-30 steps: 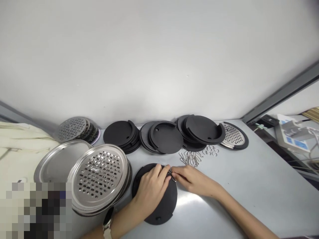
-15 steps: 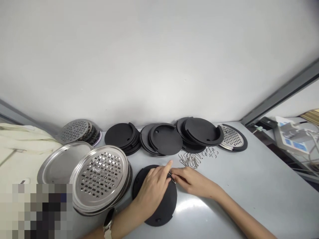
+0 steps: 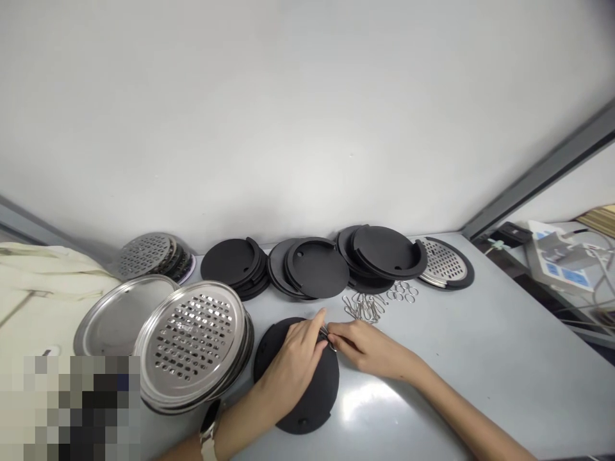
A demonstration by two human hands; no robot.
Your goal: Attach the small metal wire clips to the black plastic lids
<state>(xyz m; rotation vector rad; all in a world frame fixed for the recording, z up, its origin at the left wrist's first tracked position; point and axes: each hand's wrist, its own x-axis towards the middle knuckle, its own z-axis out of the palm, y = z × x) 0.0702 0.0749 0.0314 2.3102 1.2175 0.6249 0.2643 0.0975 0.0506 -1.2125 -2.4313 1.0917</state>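
Note:
Both of my hands meet above a round black plate (image 3: 314, 400) with a notched rim, lying on the table. Pinched between the fingertips is a small metal wire clip (image 3: 332, 347), mostly hidden by the fingers. My left hand (image 3: 295, 358) is closed on its left end, index finger pointing up and the palm over the plate. From the right, my right hand (image 3: 360, 344) grips the clip between thumb and fingers. Just beyond lie a pile of wire clips (image 3: 366, 308) and several metal rings (image 3: 403, 292).
Stacked grater discs (image 3: 192, 346) stand at the left beside a plain metal disc (image 3: 125, 314); more graters (image 3: 147, 255) sit behind. Black plates (image 3: 233, 262) are stacked along the wall. A grater in a black holder (image 3: 446, 262) lies far right, near a power strip (image 3: 560, 259).
My hands keep their pinch on the clip with only small finger movements. The whole view has shifted slightly; the plates and stacks stay put.

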